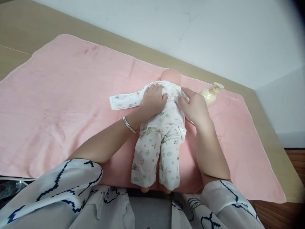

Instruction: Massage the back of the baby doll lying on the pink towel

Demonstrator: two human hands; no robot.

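Note:
A baby doll (170,75) lies on a pink mat, its head away from me. It wears a white printed shirt (172,116) and matching trousers (146,159). My left hand (153,100) rests flat on the upper shirt, fingers stretched out and thumb apart. One long sleeve (126,101) reaches out flat to the left. At the right shoulder, my right hand (194,106) is curled about the shirt, with cloth between thumb and forefinger; its other fingers are hidden. The sleeve on that side is mostly covered by my hand. Only the tips of the feet show below the trouser legs.
A cream pump bottle (209,95) is on the mat just beyond my right hand. The pink mat (59,95) covers much of the wooden table (267,127). A white wall (190,38) rises behind the table's far edge.

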